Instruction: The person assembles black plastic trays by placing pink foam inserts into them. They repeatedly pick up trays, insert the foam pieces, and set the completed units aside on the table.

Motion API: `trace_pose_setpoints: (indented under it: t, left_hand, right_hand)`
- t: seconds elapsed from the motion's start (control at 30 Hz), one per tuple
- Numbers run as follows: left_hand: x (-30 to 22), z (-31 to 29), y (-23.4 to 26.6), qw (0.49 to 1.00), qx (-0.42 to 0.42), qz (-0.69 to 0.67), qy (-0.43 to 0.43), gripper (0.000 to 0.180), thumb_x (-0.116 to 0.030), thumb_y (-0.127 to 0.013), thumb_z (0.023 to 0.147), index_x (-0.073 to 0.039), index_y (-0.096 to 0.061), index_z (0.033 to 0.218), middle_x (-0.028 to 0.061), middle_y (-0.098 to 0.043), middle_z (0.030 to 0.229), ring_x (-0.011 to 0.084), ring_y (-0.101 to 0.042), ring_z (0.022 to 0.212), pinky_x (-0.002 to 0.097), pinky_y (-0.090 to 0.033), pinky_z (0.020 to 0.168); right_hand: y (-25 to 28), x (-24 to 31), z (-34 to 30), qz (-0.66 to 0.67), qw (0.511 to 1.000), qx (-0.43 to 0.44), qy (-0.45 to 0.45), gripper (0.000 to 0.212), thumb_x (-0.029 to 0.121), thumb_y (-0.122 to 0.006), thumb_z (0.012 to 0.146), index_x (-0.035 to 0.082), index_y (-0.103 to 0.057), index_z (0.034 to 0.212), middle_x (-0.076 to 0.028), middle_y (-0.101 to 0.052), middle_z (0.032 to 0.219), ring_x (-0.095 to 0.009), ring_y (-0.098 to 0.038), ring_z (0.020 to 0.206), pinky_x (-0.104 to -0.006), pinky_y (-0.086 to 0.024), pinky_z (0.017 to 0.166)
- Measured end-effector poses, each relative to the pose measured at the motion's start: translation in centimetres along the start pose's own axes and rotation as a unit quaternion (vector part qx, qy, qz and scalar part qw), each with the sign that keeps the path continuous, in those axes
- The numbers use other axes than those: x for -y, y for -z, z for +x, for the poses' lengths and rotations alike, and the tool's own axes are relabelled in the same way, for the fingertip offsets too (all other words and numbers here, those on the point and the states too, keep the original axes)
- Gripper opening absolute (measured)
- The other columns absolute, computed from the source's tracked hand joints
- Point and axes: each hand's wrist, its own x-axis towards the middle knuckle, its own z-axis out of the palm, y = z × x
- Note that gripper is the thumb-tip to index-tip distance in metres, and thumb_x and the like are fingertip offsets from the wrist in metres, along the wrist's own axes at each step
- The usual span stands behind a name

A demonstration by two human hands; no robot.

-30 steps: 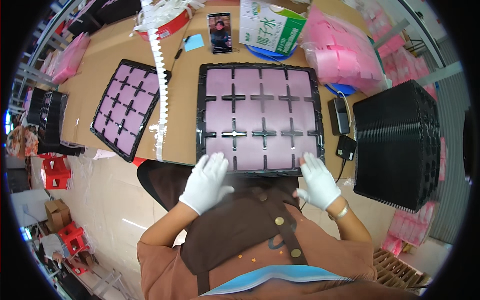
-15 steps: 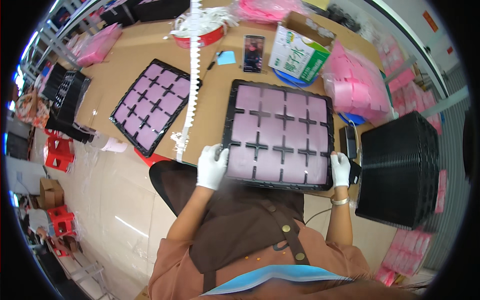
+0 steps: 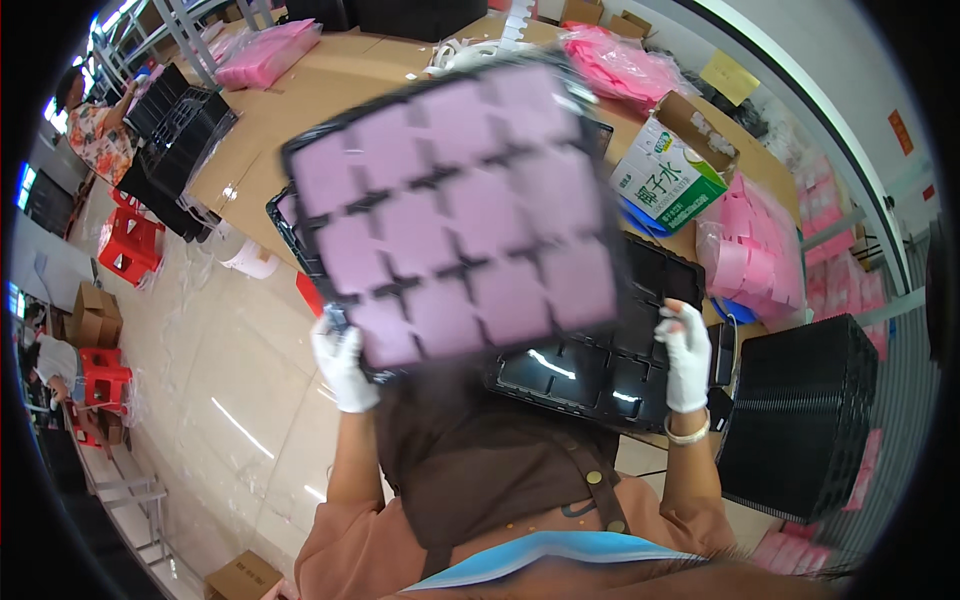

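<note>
A black tray filled with pink-mauve square pads is lifted and tilted over the table, blurred by motion. My white-gloved left hand grips it at the near left corner. My right hand, also gloved, is off the tray, its fingers parted and slightly bent. Beneath that hand lies another black tray, glossy, with bare compartments where it shows. The raised tray hides part of it. Behind the raised tray, at its left, the edge of a further black tray peeks out.
A tall stack of black trays stands at the right. Beyond are a green-and-white carton, bagged pink pads and more pink bags. White strips lie at the back. A person works at the far left, near red stools.
The pad-filled tray has risen and swung left with my left hand, uncovering the black tray below. My right hand has let go of it. The view has shifted too.
</note>
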Motion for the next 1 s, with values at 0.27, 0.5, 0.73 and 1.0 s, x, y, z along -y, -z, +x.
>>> trace_pose_setpoints:
  t: [0.27,0.5,0.73,1.0]
  left_hand:
    - [6.1,14.3,7.5,0.975,-0.196,0.098,-0.035,0.040,-0.002,-0.060,0.087,0.006,-0.040,0.120,0.0154,-0.055,0.115,0.0210,-0.055,0.101,0.0340,-0.046,0.091]
    - [10.0,15.6,4.8,0.941,-0.220,0.256,0.012,0.038,-0.004,-0.064,0.083,0.010,-0.051,0.115,0.0160,-0.060,0.104,0.0211,-0.059,0.090,0.0338,-0.049,0.083]
    - [11.4,16.0,5.1,0.891,-0.221,0.396,-0.014,0.044,-0.019,-0.066,0.082,0.006,-0.054,0.115,0.0208,-0.062,0.099,0.0305,-0.062,0.090,0.0401,-0.048,0.084]
    - [9.6,14.7,4.3,0.870,-0.225,0.439,0.009,0.048,-0.027,-0.066,0.083,0.007,-0.053,0.114,0.0231,-0.061,0.106,0.0322,-0.060,0.098,0.0402,-0.046,0.088]
  right_hand:
    - [-6.7,-2.1,-1.1,0.056,0.988,0.104,-0.095,0.012,0.012,-0.065,0.089,0.005,-0.061,0.080,0.003,-0.056,0.071,-0.004,-0.050,0.065,-0.0196,-0.041,0.060]
    - [-6.6,-2.9,-2.0,0.005,0.988,0.094,-0.125,0.012,0.013,-0.064,0.089,0.004,-0.064,0.082,0.001,-0.060,0.071,-0.005,-0.054,0.064,-0.0194,-0.041,0.059]
    - [-6.4,-2.6,-1.7,0.033,0.990,0.083,-0.111,0.016,0.016,-0.065,0.090,0.003,-0.062,0.080,0.001,-0.060,0.071,-0.006,-0.054,0.064,-0.0200,-0.042,0.059]
    - [-6.0,-4.2,-2.4,0.045,0.987,0.099,-0.120,0.023,0.019,-0.065,0.090,0.004,-0.059,0.075,-0.001,-0.059,0.071,-0.006,-0.053,0.063,-0.0208,-0.042,0.059]
